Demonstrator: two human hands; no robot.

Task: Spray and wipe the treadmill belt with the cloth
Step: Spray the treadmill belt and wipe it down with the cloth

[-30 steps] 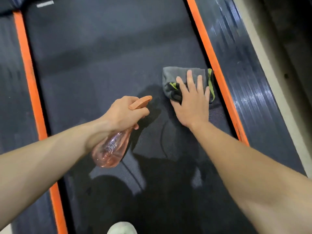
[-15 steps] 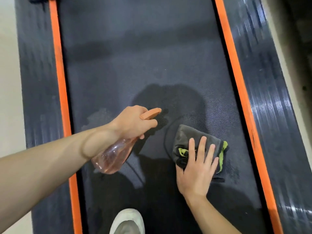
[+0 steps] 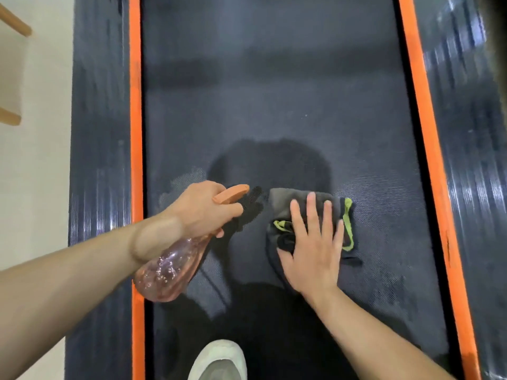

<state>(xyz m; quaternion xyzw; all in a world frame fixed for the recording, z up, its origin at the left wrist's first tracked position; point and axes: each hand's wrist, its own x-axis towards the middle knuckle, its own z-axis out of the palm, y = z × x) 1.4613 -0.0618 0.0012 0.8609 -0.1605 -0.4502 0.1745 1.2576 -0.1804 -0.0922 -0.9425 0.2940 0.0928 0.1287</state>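
My left grip (image 3: 200, 207) is curled tight round the neck of the spray bottle (image 3: 167, 272), left of centre in the frame, with one finger lying just under the head. The bottle's matte orange nozzle juts toward the upper right. Its clear pink plastic body, rounded like a pear and beaded with bubbles inside, slants toward the lower left, where its base overlaps the left orange strip (image 3: 135, 133) in the picture. My right grip (image 3: 312, 250) lies flat just right of centre, fingers straight and slightly spread, palm pressing down on the cloth (image 3: 279, 201). The cloth is soft, napped grey fabric, bunched into a rough square, with dark folds beside my thumb and a lime-green hem showing at both sides. It lies on the treadmill belt (image 3: 274, 91), a little right of the belt's middle. The belt is a dark sheet with a fine woven-looking grain running up the frame, with paler patches near the bottle and my shadow across its lower half. Beyond the left strip and the right orange strip (image 3: 422, 133), both glossy, runs a ribbed black side rail (image 3: 98, 133) streaked with light. A pale shoe (image 3: 219, 360) with a rounded toe stands on the belt at the bottom edge. At far left is pale floor (image 3: 35, 187), with light wooden bars (image 3: 13, 23) in the upper left corner.
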